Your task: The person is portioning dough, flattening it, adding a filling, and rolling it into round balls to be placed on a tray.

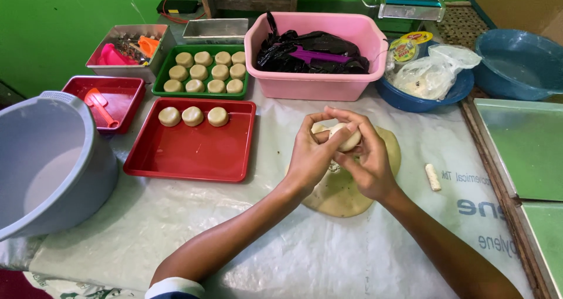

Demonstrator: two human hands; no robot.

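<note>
Both hands, left hand (311, 152) and right hand (366, 161), cup a dough ball (346, 137).

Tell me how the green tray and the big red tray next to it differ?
The green tray is smaller and packed with eleven dough rounds; the big red tray is larger and holds just three, in a row along its far edge. The green one sits farther from the person. Both are shallow, rectangular and carry similar pale rounds.

Both hands, left hand (311, 152) and right hand (366, 158), cup a dough ball (346, 137) above the flattened dough (340, 193), beside the red tray (193, 152).
</note>
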